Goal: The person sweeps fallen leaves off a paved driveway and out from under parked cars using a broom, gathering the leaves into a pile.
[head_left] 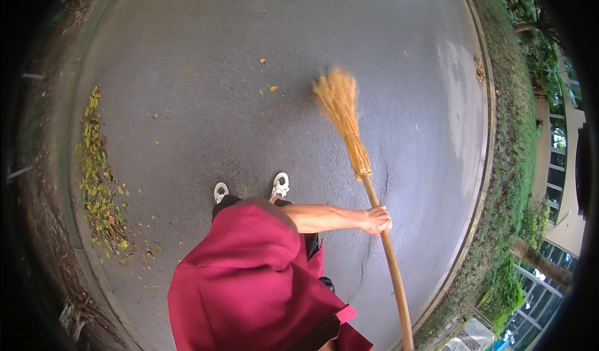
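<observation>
Grey asphalt road [249,33] fills most of the view, damp-looking, with a paler patch toward the right and a thin crack running down near the broom handle. Grass verge [508,132] curves along the right edge behind a kerb; a building with windows [558,176] sits past it, far right (bent by the lens). Along the left side, a strip of dirt and a kerb.

Person's red top [249,282] takes up the lower middle, seen from above. Below it, two white shoes [279,185] on the asphalt, toes pointing up the frame.

Broom [368,182] next: long wooden handle running from the bottom edge up and leftward, straw bristle head fanned out and a bit blurred, its tips on or just above the road ahead of the shoes and to their right.

Leaf pile [97,176], yellow and green, strung along the left kerb, well apart from the broom head. A few loose leaves [272,89] lie scattered just left of the bristles.

Right hand [377,220] wrapped around the handle about midway, fingers curled tight onto the wood, forearm bare and reaching out from the red top. Left hand: out of view at the bottom edge, so can't tell its grip.
</observation>
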The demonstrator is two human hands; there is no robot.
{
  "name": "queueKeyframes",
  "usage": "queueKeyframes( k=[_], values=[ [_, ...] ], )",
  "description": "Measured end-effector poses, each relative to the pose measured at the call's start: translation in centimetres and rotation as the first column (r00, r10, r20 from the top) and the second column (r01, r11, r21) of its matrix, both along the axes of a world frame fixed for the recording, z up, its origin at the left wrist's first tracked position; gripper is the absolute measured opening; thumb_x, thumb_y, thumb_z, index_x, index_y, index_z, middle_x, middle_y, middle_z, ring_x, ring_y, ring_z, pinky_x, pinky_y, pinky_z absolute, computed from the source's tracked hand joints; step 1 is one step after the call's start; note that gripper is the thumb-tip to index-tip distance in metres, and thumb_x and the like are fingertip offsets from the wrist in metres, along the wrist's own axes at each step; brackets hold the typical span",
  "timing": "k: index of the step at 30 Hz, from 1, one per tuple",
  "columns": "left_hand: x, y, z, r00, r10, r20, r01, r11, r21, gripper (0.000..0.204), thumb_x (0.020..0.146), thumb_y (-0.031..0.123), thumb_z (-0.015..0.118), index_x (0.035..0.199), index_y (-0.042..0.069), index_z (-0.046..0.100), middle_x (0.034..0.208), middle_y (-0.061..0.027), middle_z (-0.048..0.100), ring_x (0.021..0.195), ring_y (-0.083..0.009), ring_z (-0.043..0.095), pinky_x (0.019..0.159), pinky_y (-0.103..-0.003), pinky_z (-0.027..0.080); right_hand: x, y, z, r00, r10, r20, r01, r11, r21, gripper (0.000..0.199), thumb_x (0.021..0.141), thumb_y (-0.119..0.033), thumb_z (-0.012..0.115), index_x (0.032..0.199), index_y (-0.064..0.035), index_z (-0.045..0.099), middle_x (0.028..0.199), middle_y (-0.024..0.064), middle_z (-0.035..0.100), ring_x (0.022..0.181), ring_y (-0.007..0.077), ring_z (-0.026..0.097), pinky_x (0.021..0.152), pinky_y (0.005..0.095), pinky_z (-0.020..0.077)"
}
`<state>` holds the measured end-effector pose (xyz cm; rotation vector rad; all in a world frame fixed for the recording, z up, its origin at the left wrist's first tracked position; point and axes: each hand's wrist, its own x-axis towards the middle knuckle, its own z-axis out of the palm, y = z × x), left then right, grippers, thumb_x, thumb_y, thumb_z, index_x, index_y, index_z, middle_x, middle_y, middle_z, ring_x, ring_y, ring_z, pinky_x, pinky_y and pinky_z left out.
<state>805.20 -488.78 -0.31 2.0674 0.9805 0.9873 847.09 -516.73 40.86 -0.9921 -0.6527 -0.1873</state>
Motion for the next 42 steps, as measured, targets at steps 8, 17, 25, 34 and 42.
queueKeyframes(
  k=[8,17,25,34,42],
  values=[
    [-7.4,-15.0,-6.9,0.953,0.226,0.201,-0.186,0.962,-0.199,0.015,0.06,0.016,0.069,0.06,0.011,0.054,0.062,-0.0079,0.058,0.067,-0.0303,0.061,0.063,-0.045,0.043,-18.8,6.2,-1.9,0.886,0.459,-0.057,-0.459,0.856,-0.238,0.012,0.085,-0.016,0.052,0.077,-0.0086,0.048,0.053,-0.0023,0.03,0.046,0.0119,0.031,0.043,0.0274,0.0284],
    [-29.8,-44.1,-10.5,0.487,0.797,-0.357,-0.86,0.368,-0.353,0.007,0.069,0.009,0.059,0.066,0.005,0.055,0.065,-0.0187,0.056,0.069,-0.0391,0.058,0.061,-0.048,0.043,-44.8,13.0,-21.0,0.068,0.854,-0.516,-0.971,-0.061,-0.229,0.029,0.082,-0.008,0.05,0.057,-0.0153,0.036,0.047,-0.0051,0.026,0.039,0.0067,0.019,0.036,0.026,0.0145],
    [-29.3,-47.9,-5.0,0.382,0.714,-0.586,-0.921,0.348,-0.176,0.002,0.067,0.006,0.055,0.068,0.006,0.058,0.073,-0.0146,0.061,0.078,-0.0319,0.06,0.074,-0.044,0.039,-38.2,13.0,-24.2,-0.034,0.777,-0.628,-0.994,-0.091,-0.059,0.036,0.088,-0.014,0.05,0.058,-0.0177,0.031,0.048,-0.0066,0.025,0.041,0.0072,0.022,0.04,0.0245,0.0213],
    [-13.2,-19.9,-3.3,0.893,0.449,0.013,-0.45,0.892,0.048,0.012,0.067,0.008,0.064,0.077,0.012,0.06,0.067,-0.0027,0.053,0.074,-0.0228,0.053,0.073,-0.038,0.036,-7.3,-0.2,-9.9,0.147,0.848,-0.509,-0.354,0.526,0.773,0.025,0.08,-0.017,0.052,0.057,-0.0114,0.045,0.049,-0.0009,0.028,0.041,0.0162,0.033,0.041,0.0296,0.0305],
    [-20.4,-13.6,-10.8,0.926,0.376,-0.021,-0.375,0.927,0.025,0.006,0.067,0.012,0.065,0.069,0.016,0.061,0.072,-0.0018,0.06,0.081,-0.0235,0.059,0.075,-0.04,0.042,-19.6,-2.9,-13.4,0.67,0.74,-0.055,-0.726,0.638,-0.255,0.027,0.086,-0.021,0.048,0.06,-0.0139,0.043,0.05,-0.001,0.032,0.046,0.0154,0.036,0.044,0.0315,0.0322]
  ],
)
